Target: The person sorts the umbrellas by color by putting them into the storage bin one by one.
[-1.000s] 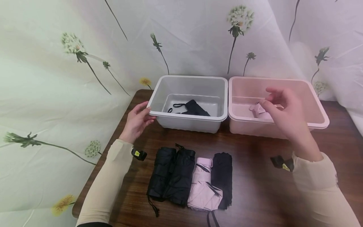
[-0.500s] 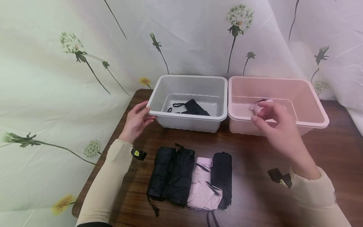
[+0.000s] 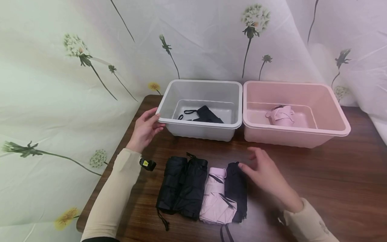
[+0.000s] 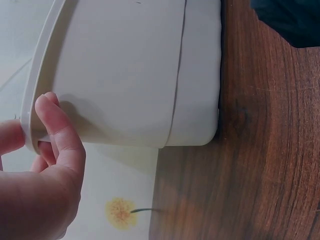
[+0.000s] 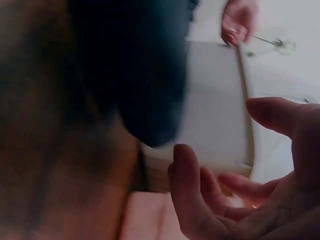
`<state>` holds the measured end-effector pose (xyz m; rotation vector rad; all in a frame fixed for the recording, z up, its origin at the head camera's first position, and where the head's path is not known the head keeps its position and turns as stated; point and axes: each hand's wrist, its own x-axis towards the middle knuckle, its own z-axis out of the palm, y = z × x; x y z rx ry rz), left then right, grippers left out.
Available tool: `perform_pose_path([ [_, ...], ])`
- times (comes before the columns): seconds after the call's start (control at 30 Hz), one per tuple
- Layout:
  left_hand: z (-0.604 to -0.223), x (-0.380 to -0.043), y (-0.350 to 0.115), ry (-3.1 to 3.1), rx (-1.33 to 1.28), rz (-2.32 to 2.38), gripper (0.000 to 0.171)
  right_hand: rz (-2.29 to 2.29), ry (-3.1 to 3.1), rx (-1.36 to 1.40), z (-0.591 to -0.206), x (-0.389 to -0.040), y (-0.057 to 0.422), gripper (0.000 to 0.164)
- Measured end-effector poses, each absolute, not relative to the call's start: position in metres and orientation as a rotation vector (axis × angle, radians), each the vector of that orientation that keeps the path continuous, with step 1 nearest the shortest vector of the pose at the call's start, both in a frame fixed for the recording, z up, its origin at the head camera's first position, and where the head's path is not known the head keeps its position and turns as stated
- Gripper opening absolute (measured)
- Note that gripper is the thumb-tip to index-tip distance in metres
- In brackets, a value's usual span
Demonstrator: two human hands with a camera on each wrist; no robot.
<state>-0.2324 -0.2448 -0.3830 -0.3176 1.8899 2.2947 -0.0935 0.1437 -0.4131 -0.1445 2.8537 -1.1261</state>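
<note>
My left hand (image 3: 145,130) pinches the left front corner of the grey bin (image 3: 199,126), thumb over the rim and fingers beneath it, as the left wrist view also shows. My right hand (image 3: 267,174) hovers with parted fingers at the upper end of the rightmost black folded umbrella (image 3: 239,191), holding nothing. Left of that umbrella lies a pink folded umbrella (image 3: 216,208), then two more black folded umbrellas (image 3: 191,190), all in a row. In the right wrist view a dark umbrella (image 5: 145,75) looms blurred near the fingertips.
Beside the grey bin stands a pink bin (image 3: 296,134) with a pink folded umbrella (image 3: 282,116) in it. Black folded umbrellas (image 3: 207,114) with wrist loops lie inside the grey bin. A flower-printed cloth (image 3: 205,43) hangs behind the brown wooden table (image 3: 332,185).
My right hand has left the pink bin and come down and left to the rightmost black umbrella. The left hand keeps its hold on the grey bin's rim.
</note>
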Motion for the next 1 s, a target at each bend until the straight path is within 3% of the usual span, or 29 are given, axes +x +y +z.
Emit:
perform_pose_path([
  [0.3, -0.383, -0.232, -0.246, 1.897, -0.315, 2.289, 0.052, -0.961, 2.755, -0.035, -0.442, -0.077, 0.123, 0.094],
  [0.77, -0.383, -0.232, -0.245, 1.91, -0.325, 2.286, 0.052, -0.905, 2.734, 0.001, -0.452, -0.072, 0.102, 0.113],
  [1.0, -0.384, -0.232, -0.245, 1.905, -0.312, 2.291, 0.052, -0.902, 2.731, 0.014, -0.452, -0.073, 0.1, 0.112],
])
